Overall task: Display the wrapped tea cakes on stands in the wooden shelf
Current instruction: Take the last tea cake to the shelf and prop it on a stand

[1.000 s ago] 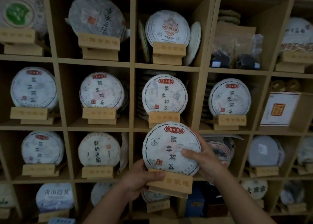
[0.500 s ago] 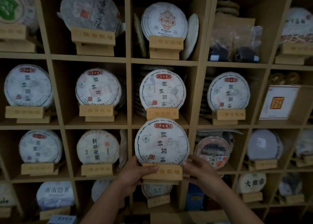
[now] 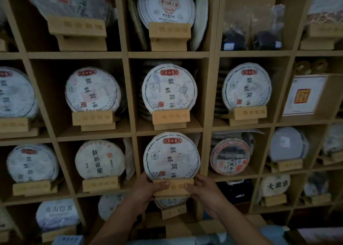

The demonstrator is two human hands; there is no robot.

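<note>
Tea cake: the wrapped tea cake (image 3: pixel 171 156) stands upright on its wooden stand (image 3: pixel 173 187) at the mouth of a middle compartment of the wooden shelf (image 3: pixel 209 96).
Left hand: left hand (image 3: pixel 148 188), fingers closed on the stand's left end, thumb across its front.
Right hand: right hand (image 3: pixel 203 188), fingers closed on the stand's right end.
Edges: the cake nearly fills the compartment's width, close to both dividers.
Neighbours: a matching cake (image 3: pixel 169 88) on its own stand in the compartment above; filled compartments either side.
Room: dim.
</note>
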